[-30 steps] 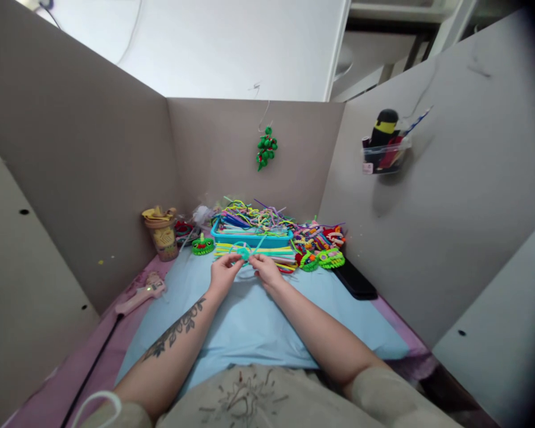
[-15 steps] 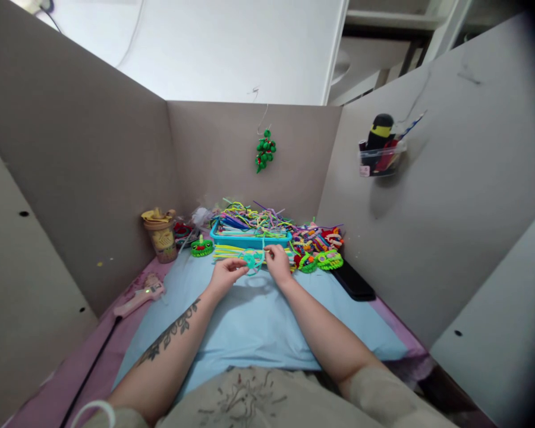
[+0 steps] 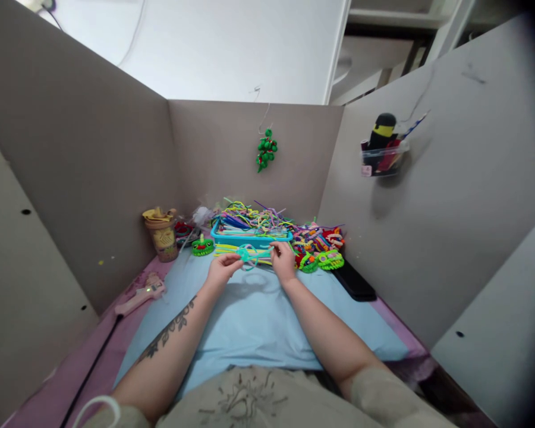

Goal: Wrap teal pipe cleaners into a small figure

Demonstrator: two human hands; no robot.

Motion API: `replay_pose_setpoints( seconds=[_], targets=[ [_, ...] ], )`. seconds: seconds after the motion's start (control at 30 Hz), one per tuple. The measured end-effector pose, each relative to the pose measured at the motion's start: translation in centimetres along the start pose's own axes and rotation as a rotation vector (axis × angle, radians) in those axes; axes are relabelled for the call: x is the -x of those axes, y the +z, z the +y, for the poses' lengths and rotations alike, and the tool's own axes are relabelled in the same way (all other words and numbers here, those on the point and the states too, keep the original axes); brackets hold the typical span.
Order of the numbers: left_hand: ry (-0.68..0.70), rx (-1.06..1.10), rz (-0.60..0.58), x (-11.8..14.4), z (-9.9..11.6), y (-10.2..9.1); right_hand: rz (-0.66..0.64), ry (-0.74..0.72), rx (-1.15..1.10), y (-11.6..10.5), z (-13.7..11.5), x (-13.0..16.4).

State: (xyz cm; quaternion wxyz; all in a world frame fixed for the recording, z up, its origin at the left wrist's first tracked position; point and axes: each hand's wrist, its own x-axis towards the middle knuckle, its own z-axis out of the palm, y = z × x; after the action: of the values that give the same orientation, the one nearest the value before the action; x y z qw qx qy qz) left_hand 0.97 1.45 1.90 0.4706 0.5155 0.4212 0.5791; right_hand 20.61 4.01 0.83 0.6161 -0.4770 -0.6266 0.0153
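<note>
Two hands meet at frame centre. Left hand [image 3: 222, 268] pinches a teal pipe-cleaner loop [image 3: 248, 257], fingers closed on its left edge; right hand [image 3: 282, 258] grips the loose stem, fingers closed. The loop hangs just above the blue cloth [image 3: 249, 321], in front of the blue tray [image 3: 249, 239]. Risk, as I judge it: too sharp a tug could unwind the coil or slip the stem free. Compared with a second ago, the right hand sits further right, and the stem is drawn out sideways.

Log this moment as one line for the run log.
left hand: pinching teal pipe cleaner | right hand: pinching its other end | over light blue mat | blue tray behind
</note>
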Motion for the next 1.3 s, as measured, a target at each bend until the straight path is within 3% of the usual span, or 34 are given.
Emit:
replay_pose_setpoints(
  seconds=[0.23,0.43,0.67,0.93,1.3],
  targets=[
    [0.000,-0.062,0.185,-0.5,-0.2,-0.8,-0.053,0.026,-0.181,0.3,-2.2,0.6],
    [-0.009,-0.129,0.191,-0.8,-0.6,-1.0,-0.106,0.049,-0.254,0.4,-3.2,0.9],
    [0.117,-0.258,0.235,-1.7,-2.1,-2.0,-0.089,0.034,-0.250,0.1,-3.2,0.8],
    [0.157,-0.378,0.237,-2.1,-2.9,-2.5,-0.117,0.050,-0.342,-0.1,-4.2,0.8],
    [0.178,-0.310,0.102,-1.5,-2.2,-1.6,-0.109,0.585,-0.797,0.6,-2.2,-0.5]
  ],
)
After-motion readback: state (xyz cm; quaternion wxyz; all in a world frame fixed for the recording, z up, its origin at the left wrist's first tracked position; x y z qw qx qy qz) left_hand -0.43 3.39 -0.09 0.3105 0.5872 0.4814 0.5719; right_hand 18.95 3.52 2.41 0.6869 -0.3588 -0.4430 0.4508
